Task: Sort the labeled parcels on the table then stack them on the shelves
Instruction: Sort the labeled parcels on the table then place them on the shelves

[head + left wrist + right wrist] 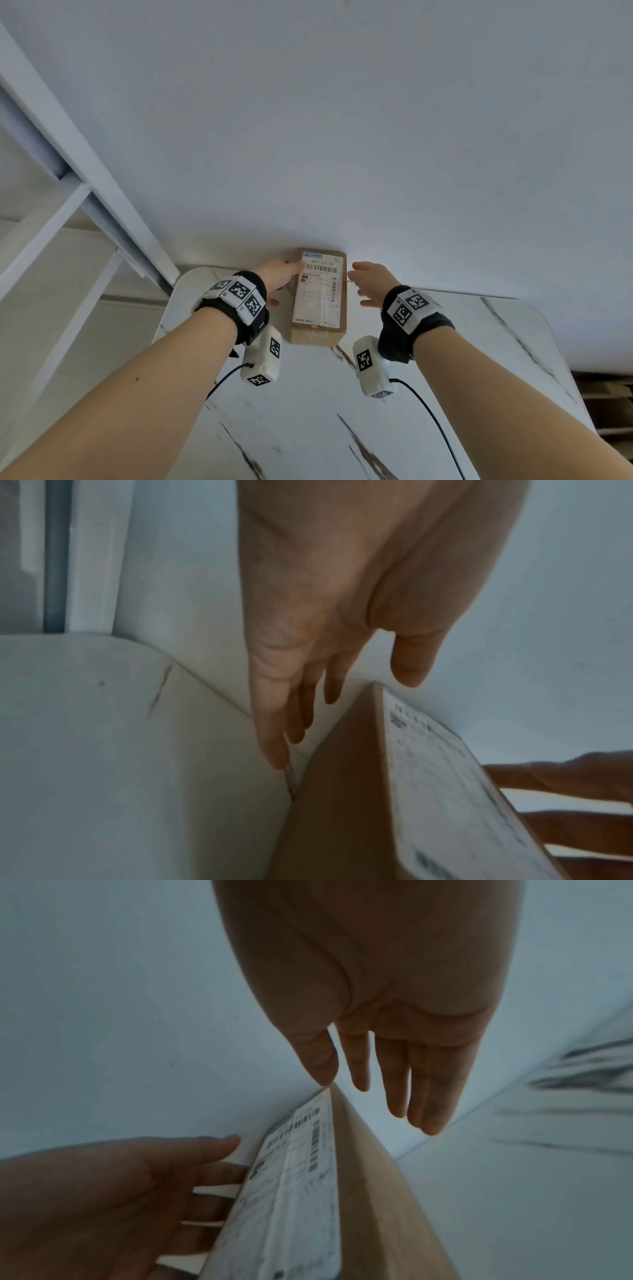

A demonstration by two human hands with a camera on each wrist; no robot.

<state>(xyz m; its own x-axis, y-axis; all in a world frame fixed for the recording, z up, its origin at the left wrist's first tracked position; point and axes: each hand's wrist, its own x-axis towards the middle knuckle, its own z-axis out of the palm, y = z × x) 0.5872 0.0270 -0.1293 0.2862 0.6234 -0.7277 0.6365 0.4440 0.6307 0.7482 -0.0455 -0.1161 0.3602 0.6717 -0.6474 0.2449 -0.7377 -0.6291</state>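
While the parcel (319, 297) lies on the table (445, 394), both hands flank it, spread, seemingly untouching.

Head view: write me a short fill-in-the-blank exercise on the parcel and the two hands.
1. The brown parcel lies on the marble-patterned ____, close to the white wall.
2. The shipping label faces ____.
3. The left hand and the right hand flank the parcel with fingers ____, not curled.
4. The white shelf frame stands on the person's ____ side.

Missing words: table; up; straight; left
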